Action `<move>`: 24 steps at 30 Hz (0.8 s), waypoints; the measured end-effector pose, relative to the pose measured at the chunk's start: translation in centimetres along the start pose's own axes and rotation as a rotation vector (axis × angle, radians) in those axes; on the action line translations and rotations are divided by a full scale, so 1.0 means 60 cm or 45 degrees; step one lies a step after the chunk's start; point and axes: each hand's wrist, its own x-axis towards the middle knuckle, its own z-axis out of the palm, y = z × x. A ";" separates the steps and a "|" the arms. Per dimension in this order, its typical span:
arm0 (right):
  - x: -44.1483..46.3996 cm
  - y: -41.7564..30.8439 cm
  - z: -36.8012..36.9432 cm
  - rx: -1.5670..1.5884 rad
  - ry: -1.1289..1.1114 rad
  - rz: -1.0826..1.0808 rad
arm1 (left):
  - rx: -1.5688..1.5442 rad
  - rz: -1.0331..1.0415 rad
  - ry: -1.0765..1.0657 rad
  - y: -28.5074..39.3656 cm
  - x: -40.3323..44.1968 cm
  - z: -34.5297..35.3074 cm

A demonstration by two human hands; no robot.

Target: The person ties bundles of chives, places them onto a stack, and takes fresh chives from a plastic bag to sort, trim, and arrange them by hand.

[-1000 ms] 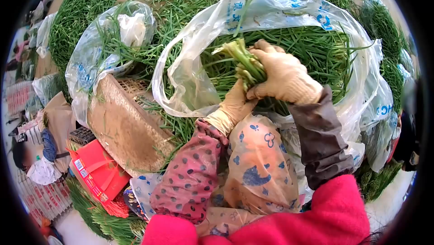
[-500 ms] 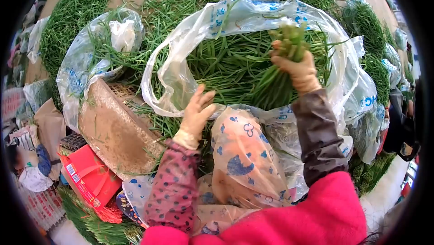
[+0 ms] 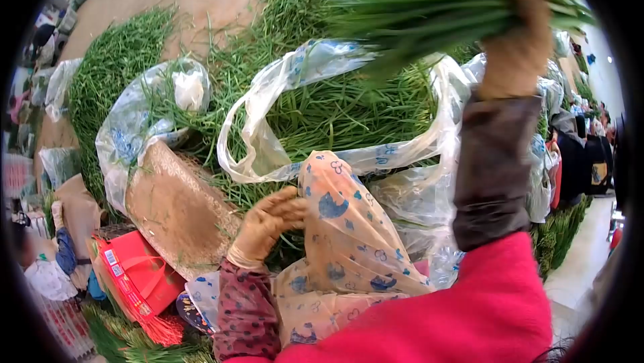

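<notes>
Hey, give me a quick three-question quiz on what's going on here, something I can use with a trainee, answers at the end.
1. What is the right hand holding up?
A) a basket
B) a bunch of greens
C) a cap

2. True or false: the left hand is apart from that bunch.

3. Fill in the colour: the carrier bag with handles at the lower left of the view is ____.

Key: 1. B; 2. True; 3. red
</notes>
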 end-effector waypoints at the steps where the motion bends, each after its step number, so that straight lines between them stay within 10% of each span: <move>1: -0.028 0.021 0.040 0.139 0.137 0.087 | -0.022 -0.007 -0.245 0.008 -0.007 0.031; 7: -0.299 0.093 0.296 0.112 -0.218 0.200 | -0.288 0.417 -0.051 0.017 -0.067 0.100; 13: -0.534 0.107 0.323 0.636 -0.382 1.058 | -0.449 1.183 0.702 0.051 -0.158 0.007; 16: -0.610 0.134 0.326 0.630 -0.750 0.916 | -0.464 0.976 0.850 0.020 -0.226 -0.108; 18: -0.568 0.153 0.307 0.461 -1.413 0.854 | -0.366 1.140 0.788 0.042 -0.260 -0.121; 19: -0.528 0.141 0.276 -0.103 -1.546 -0.063 | -0.271 1.278 0.702 0.054 -0.276 -0.122; 21: -0.468 0.198 0.252 -0.852 -2.062 0.258 | -0.241 1.249 0.879 0.085 -0.299 -0.074; 23: -0.397 0.182 0.283 -1.288 -1.787 0.885 | -0.181 1.194 1.060 0.094 -0.318 -0.077; 24: -0.392 0.167 0.297 -1.062 -1.738 0.725 | -0.187 1.178 1.060 0.099 -0.310 -0.064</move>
